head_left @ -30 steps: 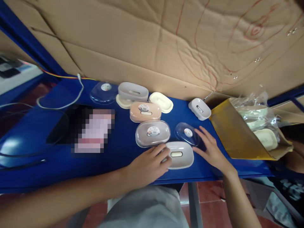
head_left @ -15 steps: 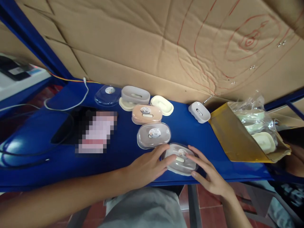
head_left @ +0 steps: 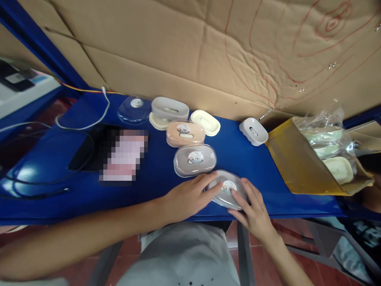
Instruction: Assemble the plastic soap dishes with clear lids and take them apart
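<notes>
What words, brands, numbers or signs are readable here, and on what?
No complete word or number is legible.
Sticker on the front box: too small.
Sticker on the grey box behind it: too small.
Sticker on the peach box: too small.
Sticker on the clear lid: too small.
Patch on the table: pixelated.
White lettering on dark clothing: blurred.
Label on dark object, left: blurred.

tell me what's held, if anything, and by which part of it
The clear-lidded grey oval plastic dish, left hand at its left end, right hand at its right end.
</notes>
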Demonstrator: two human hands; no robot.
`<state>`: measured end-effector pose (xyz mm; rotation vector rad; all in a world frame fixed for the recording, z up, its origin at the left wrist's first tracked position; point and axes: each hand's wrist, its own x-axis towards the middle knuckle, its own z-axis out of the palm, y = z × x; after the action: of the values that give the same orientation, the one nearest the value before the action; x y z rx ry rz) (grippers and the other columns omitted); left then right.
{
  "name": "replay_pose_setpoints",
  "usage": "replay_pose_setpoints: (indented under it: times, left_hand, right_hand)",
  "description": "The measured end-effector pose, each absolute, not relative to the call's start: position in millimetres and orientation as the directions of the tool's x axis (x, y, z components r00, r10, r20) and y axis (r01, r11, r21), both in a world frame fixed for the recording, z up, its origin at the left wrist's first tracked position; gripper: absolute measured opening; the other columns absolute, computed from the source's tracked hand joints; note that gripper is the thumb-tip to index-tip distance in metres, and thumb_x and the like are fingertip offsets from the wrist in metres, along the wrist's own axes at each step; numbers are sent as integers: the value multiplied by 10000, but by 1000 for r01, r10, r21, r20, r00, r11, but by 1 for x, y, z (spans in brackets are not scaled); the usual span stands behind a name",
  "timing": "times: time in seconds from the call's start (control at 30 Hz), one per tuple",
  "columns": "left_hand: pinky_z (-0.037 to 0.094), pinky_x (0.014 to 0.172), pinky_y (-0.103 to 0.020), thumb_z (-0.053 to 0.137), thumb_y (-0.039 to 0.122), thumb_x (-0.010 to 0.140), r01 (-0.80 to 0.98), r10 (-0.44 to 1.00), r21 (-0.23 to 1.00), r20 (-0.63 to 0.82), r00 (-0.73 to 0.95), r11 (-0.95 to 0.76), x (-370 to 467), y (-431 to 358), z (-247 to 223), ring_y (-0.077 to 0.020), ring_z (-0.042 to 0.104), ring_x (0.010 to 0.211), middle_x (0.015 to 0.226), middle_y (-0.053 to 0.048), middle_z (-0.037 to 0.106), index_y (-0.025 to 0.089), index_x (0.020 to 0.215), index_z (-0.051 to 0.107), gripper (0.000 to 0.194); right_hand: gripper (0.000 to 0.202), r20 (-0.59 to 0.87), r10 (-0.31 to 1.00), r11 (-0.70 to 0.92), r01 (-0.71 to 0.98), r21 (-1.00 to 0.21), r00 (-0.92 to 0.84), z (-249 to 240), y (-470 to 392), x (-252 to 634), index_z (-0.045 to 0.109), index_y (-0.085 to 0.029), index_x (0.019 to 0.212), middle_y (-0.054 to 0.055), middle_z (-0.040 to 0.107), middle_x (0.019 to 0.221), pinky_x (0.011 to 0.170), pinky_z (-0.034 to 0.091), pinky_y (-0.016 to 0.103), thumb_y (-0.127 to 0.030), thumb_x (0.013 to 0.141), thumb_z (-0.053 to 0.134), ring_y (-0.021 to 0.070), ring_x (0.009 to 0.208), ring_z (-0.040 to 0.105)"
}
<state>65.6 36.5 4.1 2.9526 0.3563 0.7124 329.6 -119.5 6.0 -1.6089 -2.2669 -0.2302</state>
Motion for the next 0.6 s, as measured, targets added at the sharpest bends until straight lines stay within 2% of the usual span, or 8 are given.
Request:
replay_pose_setpoints:
  times: [0.17, 0.23, 0.3, 0.43, 0.6]
  left_hand:
    - [616, 1100, -386, 621, 291, 1099, 175, 237, 175, 459, 856, -969, 67, 38, 7, -296, 633, 1407, 1558, -214, 575, 123, 1519, 546, 459]
    - [629, 1078, -379, 675, 339, 1079, 166, 249, 213, 462, 852, -963, 68, 39, 9, -298, 642, 1397, 1541, -211, 578, 129, 1489, 567, 473]
    - [634, 1069, -375, 707, 320, 1062, 164, 256, 233, 457, 852, -959, 68, 40, 11, -297, 648, 1396, 1551, -211, 567, 140, 1449, 589, 443]
    - [596, 1152, -429, 688, 309, 1077, 160, 251, 236, 432, 866, -958, 68, 42, 10, -328, 562, 1513, 1651, -244, 492, 150, 1482, 558, 454]
    - [575, 1180, -451, 647, 345, 1104, 178, 272, 247, 430, 861, -953, 67, 41, 7, -352, 511, 1564, 1722, -271, 400, 147, 1623, 437, 594]
  right_hand:
    - [903, 396, 874, 323, 945, -40, -282, 1, -126, 327, 307, -325, 1748, 128, 227, 1839, 1151, 581, 650, -282, 991, 799, 434, 1588, 455]
    - [910, 423, 861, 330, 943, -45, -281, -3, -130, 327, 330, -324, 1741, 110, 246, 1835, 1171, 577, 637, -257, 974, 815, 431, 1593, 450]
    - [896, 453, 851, 332, 941, -69, -267, -8, -134, 327, 361, -349, 1728, 68, 270, 1830, 1194, 571, 621, -223, 966, 815, 418, 1597, 451]
    - [867, 444, 877, 295, 934, -202, -181, -10, -135, 328, 374, -420, 1714, 25, 328, 1809, 1196, 562, 667, -215, 980, 788, 423, 1568, 492]
    - [794, 397, 916, 229, 892, -390, -61, -4, -131, 330, 381, -400, 1716, 66, 369, 1788, 1202, 553, 659, -276, 1019, 740, 416, 1543, 527]
